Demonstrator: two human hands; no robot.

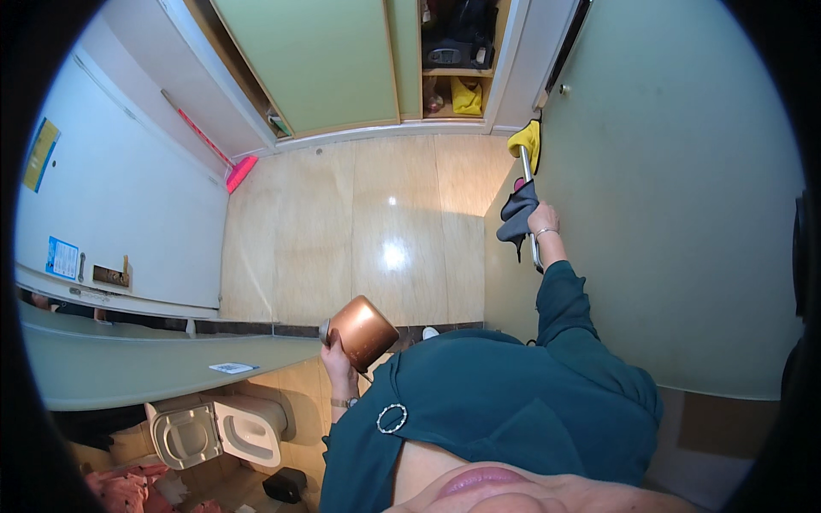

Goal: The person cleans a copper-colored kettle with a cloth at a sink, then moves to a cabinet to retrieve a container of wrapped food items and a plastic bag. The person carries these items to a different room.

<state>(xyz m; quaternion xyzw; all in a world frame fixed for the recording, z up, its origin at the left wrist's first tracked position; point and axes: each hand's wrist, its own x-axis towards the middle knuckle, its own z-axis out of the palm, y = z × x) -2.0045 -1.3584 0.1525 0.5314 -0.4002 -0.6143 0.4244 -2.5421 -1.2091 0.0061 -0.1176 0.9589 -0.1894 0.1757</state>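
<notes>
In my left hand (340, 365) is a copper-coloured metal pot (364, 330), tilted and held in front of my waist. A grey part shows at its left end; its inside is hidden. My right hand (544, 218) reaches out to a metal towel bar (526, 163) on a frosted glass panel (667, 192). Its fingers are around a grey cloth with dark edging (518, 211) that hangs at the bar. Further along the same bar hangs a yellow cloth (526, 138). Behind the grey cloth a small pink item (519, 185) partly shows.
A white door (135, 192) stands at the left, with a pink broom (241, 174) near its hinge side. Green sliding cabinet doors (314, 64) and open shelves (458, 72) lie ahead. Another glass panel (160, 365) and a toilet (247, 433) are at lower left, near a black bin (285, 485).
</notes>
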